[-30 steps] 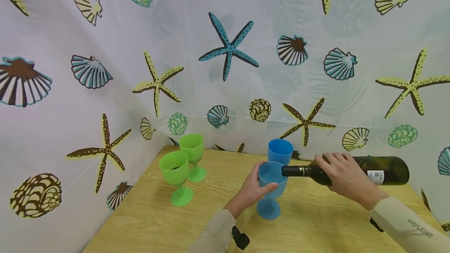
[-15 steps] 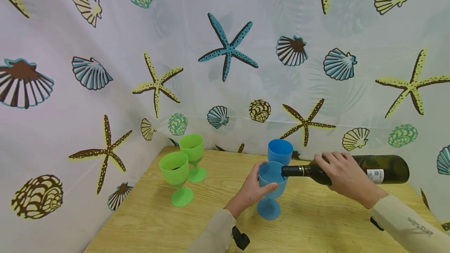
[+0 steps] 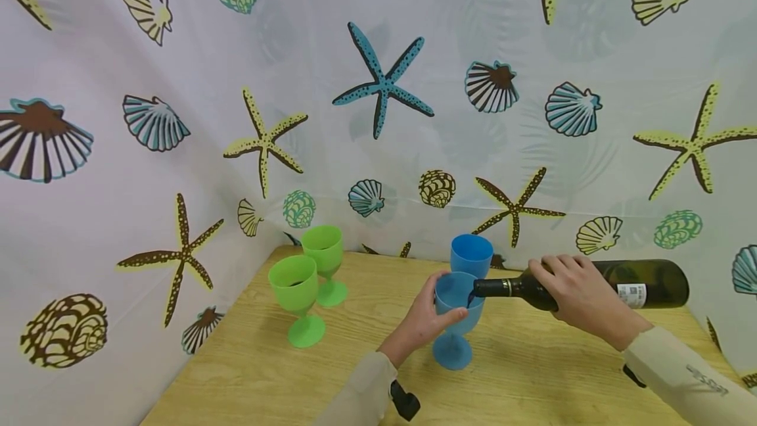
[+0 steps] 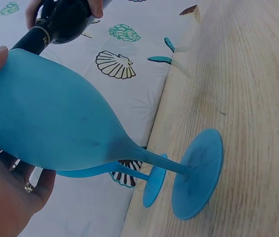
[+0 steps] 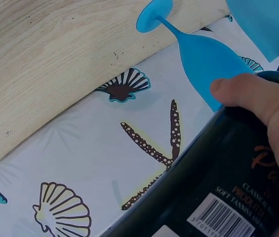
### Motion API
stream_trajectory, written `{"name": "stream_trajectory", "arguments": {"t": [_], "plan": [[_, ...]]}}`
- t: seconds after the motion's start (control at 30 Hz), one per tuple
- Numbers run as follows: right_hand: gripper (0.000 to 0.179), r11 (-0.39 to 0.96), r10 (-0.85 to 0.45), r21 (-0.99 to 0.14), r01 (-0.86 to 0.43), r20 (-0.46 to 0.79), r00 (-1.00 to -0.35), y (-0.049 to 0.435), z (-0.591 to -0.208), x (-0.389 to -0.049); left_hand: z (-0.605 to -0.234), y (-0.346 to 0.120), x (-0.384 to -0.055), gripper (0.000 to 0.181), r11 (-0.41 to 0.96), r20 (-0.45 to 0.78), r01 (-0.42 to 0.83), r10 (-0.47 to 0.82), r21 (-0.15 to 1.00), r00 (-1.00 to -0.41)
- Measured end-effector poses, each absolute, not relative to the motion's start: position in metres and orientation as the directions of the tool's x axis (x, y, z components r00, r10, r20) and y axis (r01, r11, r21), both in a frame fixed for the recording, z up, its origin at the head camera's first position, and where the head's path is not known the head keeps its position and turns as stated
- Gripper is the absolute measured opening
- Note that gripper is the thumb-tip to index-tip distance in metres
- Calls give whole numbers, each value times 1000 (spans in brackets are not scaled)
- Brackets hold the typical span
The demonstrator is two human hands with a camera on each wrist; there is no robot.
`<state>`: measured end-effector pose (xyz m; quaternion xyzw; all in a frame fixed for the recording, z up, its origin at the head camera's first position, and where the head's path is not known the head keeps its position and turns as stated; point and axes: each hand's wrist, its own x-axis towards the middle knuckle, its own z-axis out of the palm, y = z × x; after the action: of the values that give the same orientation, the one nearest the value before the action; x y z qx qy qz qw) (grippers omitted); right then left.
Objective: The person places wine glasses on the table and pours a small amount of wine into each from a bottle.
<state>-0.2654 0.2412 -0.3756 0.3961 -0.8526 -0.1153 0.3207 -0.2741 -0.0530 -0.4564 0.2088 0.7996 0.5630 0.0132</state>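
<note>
Head: one shell-and-starfish curtain (image 3: 307,51), one wood table (image 3: 248,360). Two green goblets (image 3: 296,293) at left; two blue ones, far goblet (image 3: 471,254) just behind near goblet (image 3: 464,325). Left hand (image 3: 421,319) grips near goblet's bowl; right hand (image 3: 582,296) grips one bottle (image 3: 665,284), roughly level, mouth at its rim, dark liquid (image 3: 471,297) running in.

Left wrist: two blue feet visible.

Right wrist: thumb on bottle, one barcode (image 5: 220,218).

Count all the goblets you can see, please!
4: a front green goblet on the left, a rear green goblet behind it, a near blue goblet held by the left hand, and a far blue goblet behind that, partly hidden in the head view.
</note>
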Motion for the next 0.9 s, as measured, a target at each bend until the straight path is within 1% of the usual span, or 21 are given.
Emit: {"name": "stream_trajectory", "arguments": {"t": [0.57, 0.9], "plan": [[84, 666, -745, 452, -593, 446, -497, 241, -376, -263, -455, -53, -271, 74, 288, 200, 304, 338, 908, -920], [86, 663, -747, 445, -602, 446, -493, 242, -377, -259, -458, -51, -267, 73, 277, 214, 315, 340, 908, -916]]}}
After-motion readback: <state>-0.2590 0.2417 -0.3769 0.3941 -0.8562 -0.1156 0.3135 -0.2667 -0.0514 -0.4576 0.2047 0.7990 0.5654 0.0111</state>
